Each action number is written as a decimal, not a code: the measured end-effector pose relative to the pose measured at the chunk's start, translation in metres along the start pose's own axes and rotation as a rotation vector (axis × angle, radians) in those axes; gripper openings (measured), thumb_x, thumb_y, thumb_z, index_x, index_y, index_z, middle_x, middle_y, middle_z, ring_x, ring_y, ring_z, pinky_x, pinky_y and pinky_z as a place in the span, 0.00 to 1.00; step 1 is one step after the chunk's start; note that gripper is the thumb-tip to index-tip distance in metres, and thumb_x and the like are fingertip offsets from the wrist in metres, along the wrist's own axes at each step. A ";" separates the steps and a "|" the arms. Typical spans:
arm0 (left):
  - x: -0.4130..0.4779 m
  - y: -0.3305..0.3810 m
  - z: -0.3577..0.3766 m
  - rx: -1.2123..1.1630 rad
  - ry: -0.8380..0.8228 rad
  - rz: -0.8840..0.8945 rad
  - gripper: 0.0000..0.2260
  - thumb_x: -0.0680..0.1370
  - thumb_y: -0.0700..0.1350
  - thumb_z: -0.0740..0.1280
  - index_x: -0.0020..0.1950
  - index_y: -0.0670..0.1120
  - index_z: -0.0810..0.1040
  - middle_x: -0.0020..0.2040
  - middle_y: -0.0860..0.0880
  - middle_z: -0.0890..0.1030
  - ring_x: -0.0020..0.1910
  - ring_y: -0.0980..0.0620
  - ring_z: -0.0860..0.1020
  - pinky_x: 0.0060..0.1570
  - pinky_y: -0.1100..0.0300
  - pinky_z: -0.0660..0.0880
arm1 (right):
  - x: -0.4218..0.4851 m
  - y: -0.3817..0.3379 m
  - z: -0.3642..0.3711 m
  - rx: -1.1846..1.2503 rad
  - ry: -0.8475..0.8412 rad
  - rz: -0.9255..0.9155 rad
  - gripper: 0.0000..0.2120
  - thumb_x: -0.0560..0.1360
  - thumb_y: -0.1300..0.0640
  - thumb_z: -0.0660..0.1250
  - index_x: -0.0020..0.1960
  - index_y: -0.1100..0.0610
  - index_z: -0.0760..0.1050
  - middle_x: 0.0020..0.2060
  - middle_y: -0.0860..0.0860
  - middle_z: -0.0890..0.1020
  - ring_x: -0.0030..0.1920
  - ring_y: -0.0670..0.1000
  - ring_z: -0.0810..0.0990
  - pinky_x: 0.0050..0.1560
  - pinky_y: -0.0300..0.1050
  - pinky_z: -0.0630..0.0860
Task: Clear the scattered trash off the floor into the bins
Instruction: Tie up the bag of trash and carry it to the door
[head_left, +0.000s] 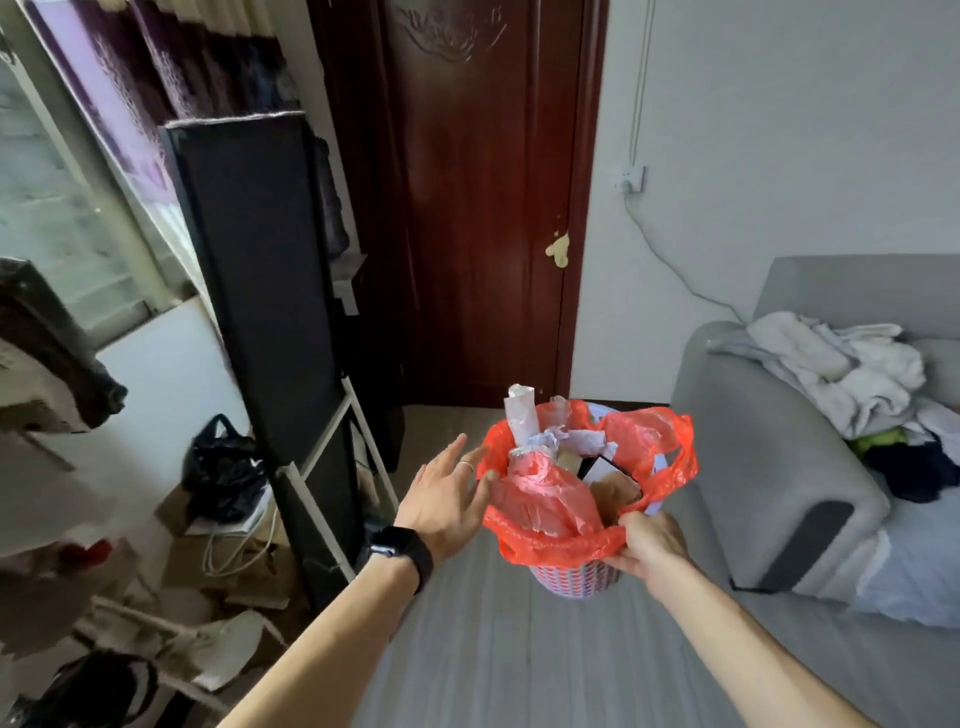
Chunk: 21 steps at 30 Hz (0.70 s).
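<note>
The fingers (636, 525) of the right hand (647, 545) pinch the near edge of the red bag (561, 545). The left hand (447, 504) is spread wide at the bag's left edge and holds nothing. The bin (576, 579) is heaped with trash (540, 493) above its rim, so the left hand should probably take the far edge and keep everything level, lest the tall paper roll (522, 415) tip onto the floor (519, 649).

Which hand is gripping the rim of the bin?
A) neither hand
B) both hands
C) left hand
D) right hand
D: the right hand curls round the near rim of the bin, over the red bag, while the left hand is spread open beside it.
</note>
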<state>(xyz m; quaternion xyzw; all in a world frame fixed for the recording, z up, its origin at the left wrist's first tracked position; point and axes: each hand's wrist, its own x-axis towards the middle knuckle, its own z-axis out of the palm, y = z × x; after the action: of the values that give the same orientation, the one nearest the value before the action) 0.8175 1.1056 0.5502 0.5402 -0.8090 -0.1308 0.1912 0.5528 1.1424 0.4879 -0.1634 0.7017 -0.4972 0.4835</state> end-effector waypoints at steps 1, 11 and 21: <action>0.029 -0.005 0.009 -0.001 0.004 0.005 0.27 0.81 0.64 0.46 0.72 0.54 0.70 0.77 0.50 0.63 0.76 0.52 0.59 0.74 0.51 0.60 | 0.027 -0.012 0.008 -0.006 -0.006 0.009 0.15 0.75 0.67 0.59 0.59 0.61 0.75 0.49 0.63 0.83 0.41 0.61 0.85 0.33 0.50 0.82; 0.247 -0.067 0.094 -0.212 -0.038 -0.128 0.21 0.82 0.61 0.50 0.70 0.57 0.72 0.75 0.52 0.65 0.75 0.52 0.62 0.73 0.53 0.61 | 0.227 -0.086 0.070 -0.025 0.052 0.119 0.10 0.76 0.68 0.59 0.53 0.65 0.76 0.47 0.65 0.83 0.42 0.61 0.85 0.31 0.48 0.81; 0.494 -0.098 0.153 -0.033 -0.313 -0.147 0.25 0.83 0.57 0.51 0.79 0.55 0.53 0.80 0.51 0.53 0.79 0.50 0.52 0.77 0.52 0.50 | 0.382 -0.174 0.099 0.014 0.195 0.185 0.10 0.74 0.68 0.58 0.48 0.61 0.77 0.41 0.61 0.80 0.41 0.58 0.80 0.37 0.51 0.81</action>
<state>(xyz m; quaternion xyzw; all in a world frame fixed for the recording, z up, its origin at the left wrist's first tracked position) 0.6595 0.6127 0.4556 0.5676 -0.7851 -0.2403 0.0616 0.4095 0.7389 0.4355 -0.0455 0.7539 -0.4690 0.4577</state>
